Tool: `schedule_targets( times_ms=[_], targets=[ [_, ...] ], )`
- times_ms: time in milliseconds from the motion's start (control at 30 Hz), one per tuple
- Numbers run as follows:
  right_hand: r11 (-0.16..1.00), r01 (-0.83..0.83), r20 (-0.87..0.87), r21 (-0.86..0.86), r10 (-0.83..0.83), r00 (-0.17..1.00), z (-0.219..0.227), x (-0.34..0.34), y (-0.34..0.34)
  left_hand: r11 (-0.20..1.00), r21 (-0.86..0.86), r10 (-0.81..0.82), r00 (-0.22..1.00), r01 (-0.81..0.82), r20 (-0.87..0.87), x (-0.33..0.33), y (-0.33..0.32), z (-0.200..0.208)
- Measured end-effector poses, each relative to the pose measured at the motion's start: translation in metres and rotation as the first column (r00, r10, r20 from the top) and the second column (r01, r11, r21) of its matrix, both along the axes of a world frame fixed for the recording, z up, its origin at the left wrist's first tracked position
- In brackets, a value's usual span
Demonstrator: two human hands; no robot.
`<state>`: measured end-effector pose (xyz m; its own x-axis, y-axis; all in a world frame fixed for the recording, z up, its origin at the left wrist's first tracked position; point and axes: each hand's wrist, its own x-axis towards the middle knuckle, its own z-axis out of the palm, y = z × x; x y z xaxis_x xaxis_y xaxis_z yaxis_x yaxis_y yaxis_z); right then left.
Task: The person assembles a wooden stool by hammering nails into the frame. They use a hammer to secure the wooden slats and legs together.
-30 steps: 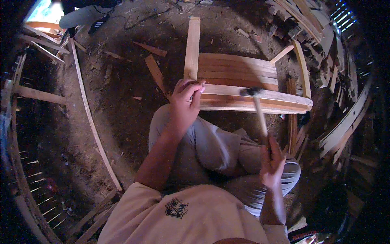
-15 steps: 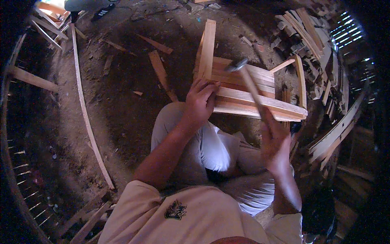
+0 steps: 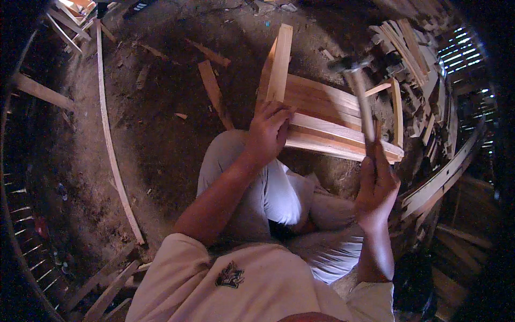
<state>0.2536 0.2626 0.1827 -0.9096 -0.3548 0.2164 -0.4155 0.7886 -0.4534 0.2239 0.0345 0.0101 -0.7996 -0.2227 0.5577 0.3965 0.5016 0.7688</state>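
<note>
A small slatted wooden chair frame (image 3: 322,102) lies in front of my bent legs, with a leg-like post (image 3: 280,64) rising at its left end. My left hand (image 3: 268,131) is closed at the near left corner, its fingers curled around where the post meets the front rail. Whether a nail is pinched there I cannot make out. In my right hand (image 3: 378,188), a hammer (image 3: 363,104) is gripped by its wooden handle. Its blurred metal head is raised beyond the frame's right half, apart from the wood.
A stack of boards and offcuts (image 3: 410,64) fills the far right. One long thin strip (image 3: 110,134) lies on the dirt floor at left, and short scraps (image 3: 212,86) lie beyond my left knee. Curved planks (image 3: 445,180) lean at right.
My right hand has moved right with the hammer, whose head has swung to the right and slightly farther away. The left hand keeps its hold on the corner.
</note>
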Motion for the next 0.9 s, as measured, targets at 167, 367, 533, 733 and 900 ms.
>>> schedule_targets(
  times_ms=[167,367,533,733,900],
  targets=[
    [0.971,-0.146,0.107,0.191,0.127,0.986,0.006,-0.006,-0.002,0.997,-0.071,0.003,1.0,-0.004,-0.017,-0.002,-0.001,-0.006],
    [0.98,-0.13,-0.199,0.153,0.159,0.967,-0.016,-0.004,0.015,0.999,-0.04,0.008,1.0,-0.009,-0.004,0.0,0.001,0.0],
    [0.995,-0.078,-0.016,0.065,0.079,0.997,-0.008,-0.004,0.002,1.0,-0.026,0.003,1.0,-0.003,0.004,0.0,0.001,-0.002],
    [0.966,-0.229,0.037,0.117,0.226,0.973,-0.028,0.002,0.013,0.995,-0.076,0.05,0.994,-0.057,-0.092,-0.002,0.001,0.003],
    [0.961,0.106,-0.036,-0.255,-0.119,0.992,-0.019,0.005,0.028,0.995,-0.073,0.064,0.993,-0.071,-0.101,0.0,0.002,0.006]
  ],
)
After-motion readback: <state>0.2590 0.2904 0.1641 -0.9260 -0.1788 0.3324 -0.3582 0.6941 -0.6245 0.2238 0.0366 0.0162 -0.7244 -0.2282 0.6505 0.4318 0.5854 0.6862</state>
